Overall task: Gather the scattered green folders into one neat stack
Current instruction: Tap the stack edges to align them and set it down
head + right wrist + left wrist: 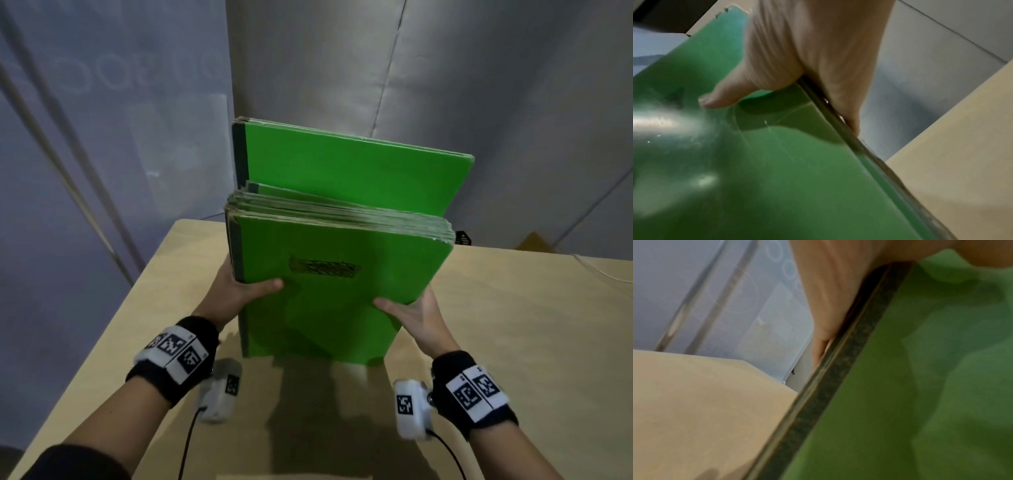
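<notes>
Wooden table (513,342) | green folders (329,301) upright on edge | left hand (243,291), right hand (414,311) gripping sides

The fingers of the left hand (245,289) and right hand (412,313) go behind the folders (329,291); only the thumbs show in front. The label (323,267) on the near cover is scribbled over and unreadable. How many folders there are cannot be told. The wrist views are blurred, and their edges crop the covers.
</notes>
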{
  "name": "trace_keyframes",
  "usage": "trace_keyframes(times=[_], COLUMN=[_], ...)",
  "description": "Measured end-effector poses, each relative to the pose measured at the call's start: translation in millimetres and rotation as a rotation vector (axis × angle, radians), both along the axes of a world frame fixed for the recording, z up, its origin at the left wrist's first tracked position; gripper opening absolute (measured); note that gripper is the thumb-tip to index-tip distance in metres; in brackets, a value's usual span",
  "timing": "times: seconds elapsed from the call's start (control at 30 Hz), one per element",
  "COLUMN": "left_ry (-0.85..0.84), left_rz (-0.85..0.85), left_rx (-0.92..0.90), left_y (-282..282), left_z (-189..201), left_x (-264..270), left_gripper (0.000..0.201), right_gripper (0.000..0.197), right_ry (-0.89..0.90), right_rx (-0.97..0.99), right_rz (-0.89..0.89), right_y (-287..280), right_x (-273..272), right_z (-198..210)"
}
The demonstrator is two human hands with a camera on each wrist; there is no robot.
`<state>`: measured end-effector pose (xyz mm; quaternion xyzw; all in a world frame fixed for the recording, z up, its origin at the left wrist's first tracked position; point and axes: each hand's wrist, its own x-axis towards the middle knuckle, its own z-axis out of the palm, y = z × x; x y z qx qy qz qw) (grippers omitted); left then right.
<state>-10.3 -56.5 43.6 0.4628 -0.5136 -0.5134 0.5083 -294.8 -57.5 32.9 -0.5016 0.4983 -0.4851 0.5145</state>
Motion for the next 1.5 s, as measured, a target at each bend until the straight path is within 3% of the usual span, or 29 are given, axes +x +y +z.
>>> trace_keyframes(times=[0.13,0.23,0.3,0.4,0.57,0.73,0.77,1.0,1.07,1.1,1.23,1.37,1.5], left_ry=[0.052,0.045,0.06,0.064,0.041,0.079,0.091,0.145,0.123,0.114,0.064,0.107,0.241], left_rz=[0.039,0.074,0.089,0.087,0.058,0.122,0.118,0.257,0.269,0.273,0.283,0.131,0.064], left_rx=[-0.049,-0.128,-0.167,-0.181,-0.11,-0.152,-0.177,-0.029,-0.007,-0.01,-0.005,0.043,0.077], left_y=[-6,-8,-9,-10,-8,-3,-5,-27,-30,-31,-39,-32,-14], left_z=[9,20,27,33,34,69,78,100,101,100,97,97,68], left_x=[-5,-15,-18,-20,-21,-22,-22,-28,-29,-28,-21,-20,-25], left_gripper=[0.103,0.076,0.071,0.076,0.082,0.114,0.113,0.048,0.019,0.017,0.042,0.032,0.074], right_gripper=[0.123,0.105,0.093,0.083,0.119,0.129,0.129,0.113,0.117,0.117,0.121,0.124,0.123], right_ry=[-0.063,-0.104,-0.096,-0.096,0.011,0.023,0.028,-0.003,-0.001,-0.002,-0.015,-0.009,-0.017], right_rx=[-0.074,-0.118,-0.176,-0.226,-0.134,-0.163,-0.171,-0.197,-0.198,-0.195,-0.187,-0.164,-0.103], right_rz=[-0.112,-0.149,-0.157,-0.135,-0.085,-0.051,-0.056,-0.049,-0.058,-0.067,-0.086,-0.089,-0.082], right_y=[-10,-14,-16,-20,-13,-16,-16,-15,-16,-17,-18,-17,-16], right_x=[4,3,0,-4,-10,-21,-23,-20,-19,-19,-15,-13,-12], right_z=[-1,8,19,28,13,26,28,33,32,31,30,23,9])
